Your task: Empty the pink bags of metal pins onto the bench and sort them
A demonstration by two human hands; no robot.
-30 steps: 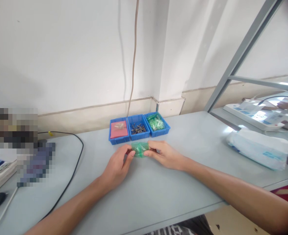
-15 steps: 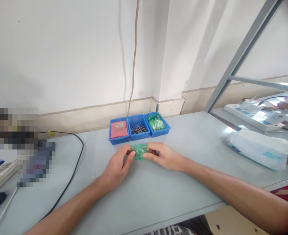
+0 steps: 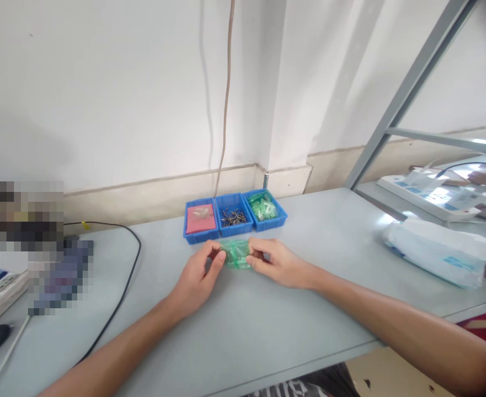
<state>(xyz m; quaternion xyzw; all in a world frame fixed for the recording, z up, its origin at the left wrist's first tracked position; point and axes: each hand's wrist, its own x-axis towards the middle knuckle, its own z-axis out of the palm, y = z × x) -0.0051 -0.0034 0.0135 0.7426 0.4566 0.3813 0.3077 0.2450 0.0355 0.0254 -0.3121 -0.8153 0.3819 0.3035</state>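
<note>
A small green plastic bag (image 3: 235,254) with pale parts inside is held just above the grey table (image 3: 243,331), in front of three blue bins. My left hand (image 3: 197,278) pinches its left end with thumb and fingers. My right hand (image 3: 273,260) pinches its right end the same way. The left blue bin (image 3: 201,221) holds a red pouch, the middle bin (image 3: 233,216) holds small dark metal pins, and the right bin (image 3: 264,209) holds more green bags.
A black cable (image 3: 122,286) curves across the table's left side beside a blurred-out area. A white and blue plastic package (image 3: 437,249) lies at the right. A grey metal frame (image 3: 404,94) rises behind it, with a power strip (image 3: 428,193) beyond. A brown cord (image 3: 225,99) hangs down the wall.
Both hands have kept hold of the green bag and shifted it slightly; the fingers have worked along its ends. Nothing else has moved.
</note>
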